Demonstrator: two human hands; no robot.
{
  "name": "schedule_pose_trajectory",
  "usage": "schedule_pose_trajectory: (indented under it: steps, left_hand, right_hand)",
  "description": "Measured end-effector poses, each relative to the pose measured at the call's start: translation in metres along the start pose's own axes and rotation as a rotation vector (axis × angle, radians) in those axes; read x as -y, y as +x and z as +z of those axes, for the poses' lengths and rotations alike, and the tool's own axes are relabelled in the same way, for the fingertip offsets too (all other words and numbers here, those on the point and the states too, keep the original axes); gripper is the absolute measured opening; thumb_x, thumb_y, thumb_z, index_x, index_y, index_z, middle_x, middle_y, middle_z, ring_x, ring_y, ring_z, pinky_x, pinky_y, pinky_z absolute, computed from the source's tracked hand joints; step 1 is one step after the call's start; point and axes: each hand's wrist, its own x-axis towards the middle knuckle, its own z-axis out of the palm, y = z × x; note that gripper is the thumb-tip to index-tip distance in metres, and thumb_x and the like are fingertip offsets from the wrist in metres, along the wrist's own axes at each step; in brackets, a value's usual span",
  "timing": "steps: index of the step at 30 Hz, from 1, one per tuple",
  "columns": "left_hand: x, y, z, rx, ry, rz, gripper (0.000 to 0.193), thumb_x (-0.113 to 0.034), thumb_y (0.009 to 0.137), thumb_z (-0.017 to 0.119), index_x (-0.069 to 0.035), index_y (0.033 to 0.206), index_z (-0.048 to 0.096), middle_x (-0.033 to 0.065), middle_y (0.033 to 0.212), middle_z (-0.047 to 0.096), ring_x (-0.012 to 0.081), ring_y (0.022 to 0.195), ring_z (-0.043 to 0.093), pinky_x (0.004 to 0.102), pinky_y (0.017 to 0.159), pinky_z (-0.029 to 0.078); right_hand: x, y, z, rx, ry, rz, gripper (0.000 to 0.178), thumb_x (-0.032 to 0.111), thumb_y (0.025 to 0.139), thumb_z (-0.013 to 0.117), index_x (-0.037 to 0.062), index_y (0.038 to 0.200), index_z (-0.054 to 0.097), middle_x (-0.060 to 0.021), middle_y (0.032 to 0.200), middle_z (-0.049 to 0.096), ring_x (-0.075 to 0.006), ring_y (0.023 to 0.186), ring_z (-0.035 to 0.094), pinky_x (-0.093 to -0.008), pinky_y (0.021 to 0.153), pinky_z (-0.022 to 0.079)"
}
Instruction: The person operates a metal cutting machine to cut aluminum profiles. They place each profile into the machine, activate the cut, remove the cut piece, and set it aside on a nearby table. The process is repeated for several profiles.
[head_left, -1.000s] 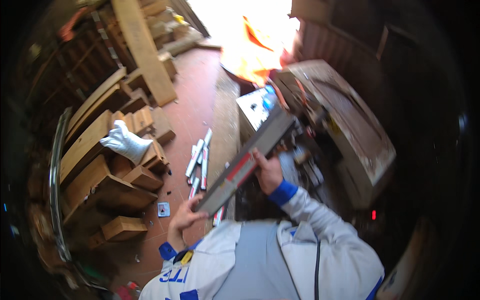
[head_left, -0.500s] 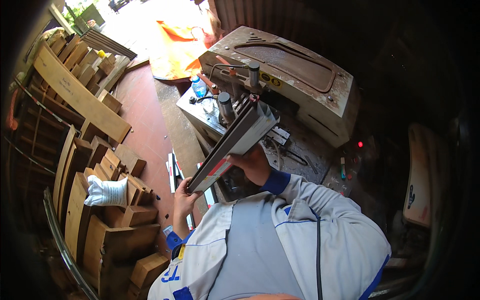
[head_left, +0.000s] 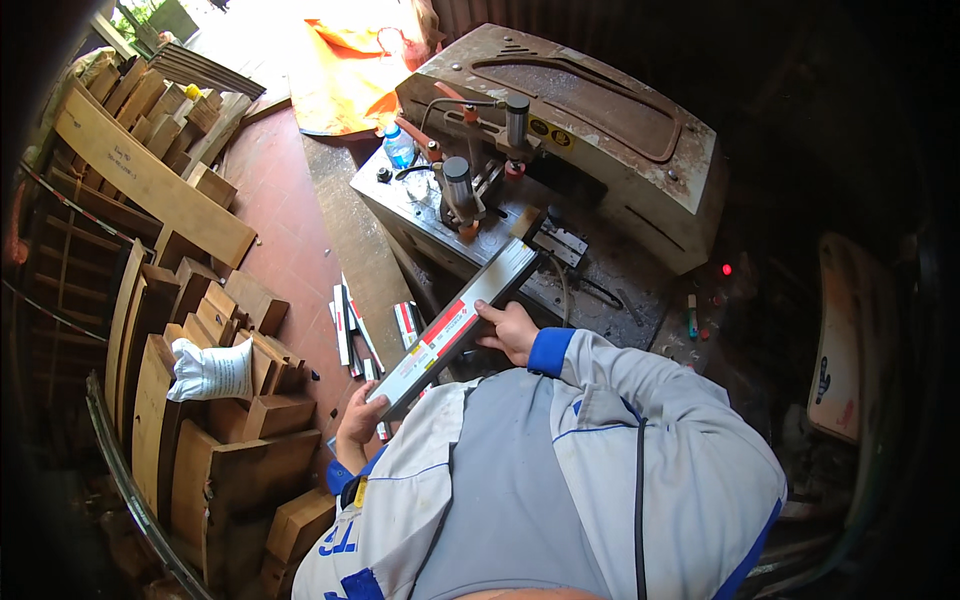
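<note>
A long, straight metal-like profile [head_left: 450,325], dark along its sides and with white, red and yellow film on its upper face, lies slantwise across my front. Around its near lower end, my left hand [head_left: 358,418] is closed, thumb on top. My right hand [head_left: 510,332] grips it farther up, thumb on the film and fingers partly hidden beneath. The profile's far end reaches the front of a machine table [head_left: 490,240] with two upright clamp cylinders [head_left: 457,180]. Whether that end touches the table I cannot tell.
Behind the clamps stands the machine's worn, light-coloured housing [head_left: 600,130]. A blue-labelled bottle [head_left: 398,148] is on the table's left corner. More film-covered profiles [head_left: 345,325] lie low on the left. Stacked timber [head_left: 165,175] and a white sack [head_left: 212,370] fill the left side.
Both hands have turned the profile so its printed film faces up. Its far end has come down and away from the clamps, toward me.
</note>
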Motion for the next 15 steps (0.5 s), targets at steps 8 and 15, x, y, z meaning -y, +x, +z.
schedule_pose_trajectory:
  steps: [8, 15]
  left_hand:
    - [0.021, -0.002, 0.010, -0.113, -0.058, 0.012, 0.067, -0.020, 0.105, 0.079, 0.003, 0.158, 0.044, 0.0233, 0.123, 0.076, 0.0337, 0.083, 0.081, 0.0426, 0.064, 0.065]
    - [-0.031, 0.061, 0.048, -0.061, 0.094, 0.052, 0.069, -0.025, 0.108, 0.076, 0.007, 0.158, 0.041, 0.0206, 0.115, 0.078, 0.0345, 0.079, 0.082, 0.0414, 0.060, 0.067]
  right_hand:
    - [-0.008, 0.067, 0.004, 0.007, -0.203, 0.063, 0.043, 0.039, 0.113, 0.070, 0.0020, 0.135, 0.071, -0.0112, 0.130, 0.079, -0.0271, 0.119, 0.076, -0.0513, 0.110, 0.057]
    - [0.002, 0.117, 0.004, -0.241, -0.546, -0.165, 0.078, 0.035, 0.098, 0.085, -0.0048, 0.155, 0.050, -0.0221, 0.146, 0.065, -0.0344, 0.129, 0.070, -0.0500, 0.113, 0.056]
